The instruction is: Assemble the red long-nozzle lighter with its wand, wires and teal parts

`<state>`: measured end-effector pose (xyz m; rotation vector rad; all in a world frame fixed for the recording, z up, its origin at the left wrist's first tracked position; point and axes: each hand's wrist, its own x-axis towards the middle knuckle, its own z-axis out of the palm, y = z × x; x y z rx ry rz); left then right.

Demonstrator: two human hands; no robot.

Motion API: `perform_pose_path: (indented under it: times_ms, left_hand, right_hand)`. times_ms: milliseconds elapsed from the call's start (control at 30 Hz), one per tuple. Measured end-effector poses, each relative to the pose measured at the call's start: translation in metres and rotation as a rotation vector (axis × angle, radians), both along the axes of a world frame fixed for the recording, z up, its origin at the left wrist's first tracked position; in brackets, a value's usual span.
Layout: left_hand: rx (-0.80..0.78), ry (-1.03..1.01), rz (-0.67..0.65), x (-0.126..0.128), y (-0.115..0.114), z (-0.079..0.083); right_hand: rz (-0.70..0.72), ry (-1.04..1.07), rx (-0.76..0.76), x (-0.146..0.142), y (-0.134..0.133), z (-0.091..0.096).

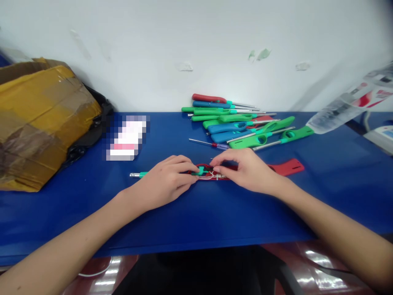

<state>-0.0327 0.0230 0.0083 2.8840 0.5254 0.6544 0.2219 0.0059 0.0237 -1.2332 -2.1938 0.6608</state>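
An opened red lighter (pixel 286 169) of the long-nosed kind lies lengthwise on the blue table, its metal tip (pixel 134 175) pointing left. In its exposed middle I see a green trigger piece (pixel 201 170) and thin white wires (pixel 209 178). My left hand (pixel 172 180) is closed on the lighter, with fingertips and thumb at the trigger piece. Over the inner parts my right hand (pixel 245 170) makes a pinch, thumb and forefinger beside the wires. Whatever sits between those fingertips is too small to make out.
Several green, blue and red lighters (pixel 227 118) are heaped by the wall. A purple-handled screwdriver (pixel 219 145) lies before them. A taped carton (pixel 43 123) with black plastic stands left, near a blurred-out phone-like object (pixel 127 137). At right a clear bottle (pixel 337 110) leans over.
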Motion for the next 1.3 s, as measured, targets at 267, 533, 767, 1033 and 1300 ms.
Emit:
perform_pose_path:
  times_ms: [267,533,767,1033,1300]
  left_hand:
    - [0.002,-0.007,0.015,0.000,0.000,-0.002]
    - [-0.005,0.016,0.030,0.001,0.000,-0.002]
    - [-0.001,0.011,0.029,0.001,-0.001,-0.002]
    - [0.030,0.003,0.029,0.003,-0.002,-0.003]
    - [0.041,0.002,0.039,0.004,-0.003,-0.002]
  right_hand:
    - [0.069,-0.119,0.148,-0.002,-0.003,0.000]
    - [0.054,-0.112,0.137,-0.001,-0.001,-0.001]
    - [0.102,-0.178,0.135,0.003,-0.002,0.002]
    - [0.147,-0.230,0.138,0.007,-0.001,0.001]
    - [0.188,-0.277,0.187,0.012,0.003,0.001]
